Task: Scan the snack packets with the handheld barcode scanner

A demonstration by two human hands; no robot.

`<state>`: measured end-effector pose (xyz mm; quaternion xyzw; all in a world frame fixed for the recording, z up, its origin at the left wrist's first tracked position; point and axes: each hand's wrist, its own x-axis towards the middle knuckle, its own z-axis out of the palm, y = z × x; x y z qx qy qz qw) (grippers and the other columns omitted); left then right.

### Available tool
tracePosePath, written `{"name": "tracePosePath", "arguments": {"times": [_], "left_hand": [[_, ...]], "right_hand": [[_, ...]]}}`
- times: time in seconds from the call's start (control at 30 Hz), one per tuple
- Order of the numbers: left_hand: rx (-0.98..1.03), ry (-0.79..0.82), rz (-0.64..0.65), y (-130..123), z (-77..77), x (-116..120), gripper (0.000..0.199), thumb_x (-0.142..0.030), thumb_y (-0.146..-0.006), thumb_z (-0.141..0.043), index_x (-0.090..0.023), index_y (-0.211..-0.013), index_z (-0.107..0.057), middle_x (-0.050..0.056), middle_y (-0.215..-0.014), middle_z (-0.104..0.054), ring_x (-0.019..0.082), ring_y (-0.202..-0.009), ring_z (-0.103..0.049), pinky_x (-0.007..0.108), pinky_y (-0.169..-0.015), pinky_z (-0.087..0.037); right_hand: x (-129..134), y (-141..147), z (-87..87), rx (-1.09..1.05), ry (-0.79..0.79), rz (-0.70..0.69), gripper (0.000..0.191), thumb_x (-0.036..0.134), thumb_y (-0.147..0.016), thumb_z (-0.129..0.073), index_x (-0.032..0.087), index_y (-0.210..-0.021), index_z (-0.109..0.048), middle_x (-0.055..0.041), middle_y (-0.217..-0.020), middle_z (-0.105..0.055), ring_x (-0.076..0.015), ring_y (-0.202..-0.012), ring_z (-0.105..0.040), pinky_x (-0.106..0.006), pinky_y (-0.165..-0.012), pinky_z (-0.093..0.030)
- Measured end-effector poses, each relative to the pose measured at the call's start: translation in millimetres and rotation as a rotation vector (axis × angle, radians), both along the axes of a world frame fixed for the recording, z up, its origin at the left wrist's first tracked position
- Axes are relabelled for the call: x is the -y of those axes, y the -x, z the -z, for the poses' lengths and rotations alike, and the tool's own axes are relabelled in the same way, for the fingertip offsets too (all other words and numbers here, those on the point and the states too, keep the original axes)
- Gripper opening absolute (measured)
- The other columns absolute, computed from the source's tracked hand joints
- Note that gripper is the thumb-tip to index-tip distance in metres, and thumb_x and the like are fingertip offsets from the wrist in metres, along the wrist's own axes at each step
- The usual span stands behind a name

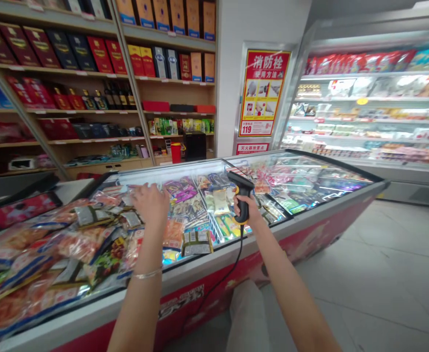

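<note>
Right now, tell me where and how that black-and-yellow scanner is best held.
Take the scanner by its handle, probably from the right: it stands roughly upright, wide at the top and slimmer below, where the right hand wraps it. Better keep fingers off the cord, which hangs from the handle's base.

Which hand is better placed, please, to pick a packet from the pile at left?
Probably the left hand: it is beside the piled packets, with no packet visible in its grip, while the right hand grips a corded scanner.
</note>
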<state>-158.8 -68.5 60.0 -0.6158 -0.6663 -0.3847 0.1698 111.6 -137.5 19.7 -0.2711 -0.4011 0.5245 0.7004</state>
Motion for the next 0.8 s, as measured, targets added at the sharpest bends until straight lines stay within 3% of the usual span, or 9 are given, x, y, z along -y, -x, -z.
{"name": "tracePosePath", "arguments": {"times": [0.1, 0.17, 0.27, 0.37, 0.43, 0.53, 0.67, 0.8], "left_hand": [[0.002, 0.089, 0.281, -84, -10.8, -7, 0.040, -0.034, -0.087, -0.045, -0.015, -0.121, -0.056, 0.017, -0.121, -0.058, 0.031, -0.111, -0.052, 0.047, -0.096, -0.038], [-0.007, 0.192, 0.458, -146, -4.7, -8, 0.044, -0.035, -0.088, -0.045, -0.016, -0.127, -0.051, 0.015, -0.118, -0.060, 0.030, -0.110, -0.053, 0.042, -0.094, -0.040], [0.014, 0.411, 0.645, -228, 21.2, -3, 0.055, -0.038, -0.088, -0.049, -0.016, -0.137, -0.040, 0.015, -0.121, -0.059, 0.030, -0.114, -0.053, 0.038, -0.092, -0.042], [0.019, 0.535, 0.678, -284, 53.5, 5, 0.063, -0.047, -0.087, -0.050, -0.013, -0.138, -0.037, 0.019, -0.117, -0.060, 0.033, -0.108, -0.057, 0.039, -0.086, -0.045], [0.020, 0.584, 0.652, -304, 70.7, 9, 0.067, -0.050, -0.085, -0.052, -0.009, -0.137, -0.038, 0.022, -0.116, -0.060, 0.036, -0.109, -0.057, 0.041, -0.086, -0.044], [0.002, 0.613, 0.665, -313, 84.8, 9, 0.070, -0.048, -0.084, -0.055, -0.004, -0.136, -0.036, 0.025, -0.112, -0.062, 0.037, -0.112, -0.055, 0.044, -0.089, -0.042], [-0.009, 0.659, 0.753, -310, 89.3, 2, 0.064, -0.041, -0.086, -0.055, -0.007, -0.137, -0.033, 0.022, -0.103, -0.067, 0.032, -0.104, -0.062, 0.042, -0.088, -0.041], [0.077, 0.664, 0.794, -309, 90.8, -4, 0.063, -0.033, -0.086, -0.056, -0.018, -0.141, -0.029, 0.014, -0.110, -0.067, 0.027, -0.104, -0.063, 0.037, -0.086, -0.044]], "right_hand": [[18, -50, 0.4, 0.020, 0.001, 0.134, 0.024, 0.026, -0.066, -0.069, 0.019, -0.084, -0.056, 0.0050, -0.059, -0.051, -0.0071, -0.036, -0.042, -0.020, -0.031, -0.034], [31, -83, 5.8, 0.027, 0.022, 0.224, 0.023, 0.026, -0.066, -0.069, 0.019, -0.083, -0.056, 0.0049, -0.059, -0.051, -0.0068, -0.036, -0.041, -0.020, -0.031, -0.034], [46, -124, 20.4, 0.022, 0.059, 0.356, 0.028, 0.027, -0.065, -0.069, 0.018, -0.089, -0.058, 0.0054, -0.059, -0.051, -0.0071, -0.036, -0.042, -0.020, -0.031, -0.034], [54, -152, 38.3, 0.034, 0.129, 0.455, 0.032, 0.028, -0.062, -0.070, 0.017, -0.090, -0.058, 0.0051, -0.059, -0.051, -0.0082, -0.036, -0.044, -0.021, -0.031, -0.036], [57, -163, 49.0, 0.058, 0.181, 0.482, 0.032, 0.027, -0.062, -0.071, 0.016, -0.089, -0.059, 0.0049, -0.058, -0.052, -0.0088, -0.036, -0.044, -0.022, -0.031, -0.036], [60, -170, 60.1, 0.088, 0.243, 0.474, 0.032, 0.027, -0.062, -0.070, 0.015, -0.089, -0.059, 0.0043, -0.057, -0.052, -0.0096, -0.036, -0.045, -0.022, -0.031, -0.036], [60, -171, 65.6, 0.089, 0.277, 0.455, 0.033, 0.027, -0.061, -0.069, 0.015, -0.090, -0.059, 0.0045, -0.056, -0.052, -0.0097, -0.036, -0.045, -0.022, -0.031, -0.036], [59, -170, 67.8, 0.088, 0.291, 0.437, 0.032, 0.026, -0.061, -0.069, 0.015, -0.089, -0.058, 0.0042, -0.057, -0.053, -0.0097, -0.036, -0.046, -0.022, -0.031, -0.036]]}}
